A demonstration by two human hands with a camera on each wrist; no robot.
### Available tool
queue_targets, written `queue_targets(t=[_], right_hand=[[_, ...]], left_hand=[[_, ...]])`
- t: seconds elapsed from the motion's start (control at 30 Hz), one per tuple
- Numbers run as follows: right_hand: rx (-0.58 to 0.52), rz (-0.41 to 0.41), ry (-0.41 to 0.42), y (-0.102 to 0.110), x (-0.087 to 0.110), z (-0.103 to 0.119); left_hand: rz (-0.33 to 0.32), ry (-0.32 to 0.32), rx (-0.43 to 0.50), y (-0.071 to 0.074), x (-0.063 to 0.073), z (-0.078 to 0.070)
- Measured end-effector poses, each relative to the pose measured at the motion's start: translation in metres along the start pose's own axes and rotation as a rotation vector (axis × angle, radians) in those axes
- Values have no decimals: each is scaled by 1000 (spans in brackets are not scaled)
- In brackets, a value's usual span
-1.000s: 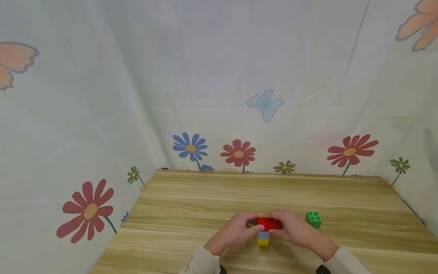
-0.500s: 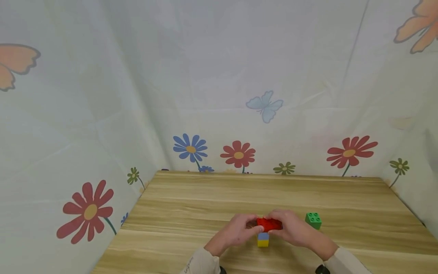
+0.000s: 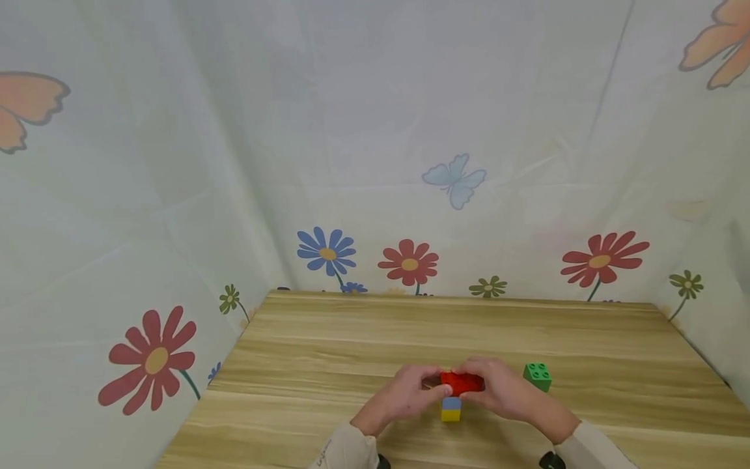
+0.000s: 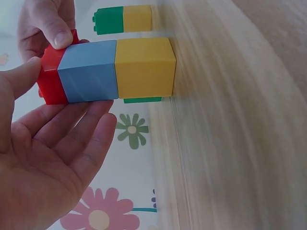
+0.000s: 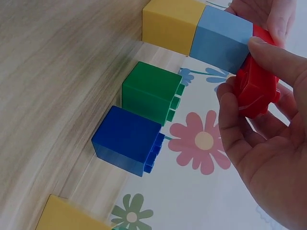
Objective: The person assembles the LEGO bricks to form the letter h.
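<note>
A red brick [image 3: 463, 383] sits across the top of a light blue brick [image 3: 450, 403], which stands on a yellow brick [image 3: 450, 415] on the table. The red one reaches out to the right beyond the stack. My left hand [image 3: 407, 394] pinches its left end, thumb on the near side, with the other fingers behind the stack in the left wrist view. My right hand [image 3: 500, 391] grips the overhanging right end between thumb and curled fingers [image 5: 230, 112]. Part of the red brick is hidden by both hands.
Right of my right hand, a green brick [image 3: 537, 376] stands on a yellow brick [image 4: 137, 18]. Behind the stack, another green brick [image 5: 148, 91] and a dark blue brick [image 5: 127, 139] stand side by side. A flowered cloth [image 3: 375, 130] surrounds the wooden table [image 3: 328, 332].
</note>
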State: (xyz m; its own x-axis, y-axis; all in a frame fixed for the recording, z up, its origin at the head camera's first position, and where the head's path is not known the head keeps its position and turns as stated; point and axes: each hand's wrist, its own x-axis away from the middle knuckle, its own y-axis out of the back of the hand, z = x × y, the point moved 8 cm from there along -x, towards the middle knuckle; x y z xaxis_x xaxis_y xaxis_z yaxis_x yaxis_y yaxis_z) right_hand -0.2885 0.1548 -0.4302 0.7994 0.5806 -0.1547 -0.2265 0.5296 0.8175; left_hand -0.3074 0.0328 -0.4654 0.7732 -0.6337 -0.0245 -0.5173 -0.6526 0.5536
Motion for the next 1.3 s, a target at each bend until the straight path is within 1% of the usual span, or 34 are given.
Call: queue_targets(t=[0.27, 0.4, 0.63, 0.93, 1.13, 1.3], right_hand=[[1, -9, 5, -1, 0, -2], [0, -12, 2, 0, 0, -3], [-10, -14, 13, -1, 0, -2], [17, -21, 19, -1, -1, -2], [47, -13, 5, 0, -2, 1], [68, 2, -5, 0, -3, 4]], left_hand=[[-4, 9, 45, 0, 0, 1], [-5, 12, 44, 0, -1, 2], [1, 39, 39, 1, 0, 5], [7, 15, 70, 2, -3, 5], [3, 22, 48, 2, -3, 6], [10, 21, 52, 1, -2, 3]])
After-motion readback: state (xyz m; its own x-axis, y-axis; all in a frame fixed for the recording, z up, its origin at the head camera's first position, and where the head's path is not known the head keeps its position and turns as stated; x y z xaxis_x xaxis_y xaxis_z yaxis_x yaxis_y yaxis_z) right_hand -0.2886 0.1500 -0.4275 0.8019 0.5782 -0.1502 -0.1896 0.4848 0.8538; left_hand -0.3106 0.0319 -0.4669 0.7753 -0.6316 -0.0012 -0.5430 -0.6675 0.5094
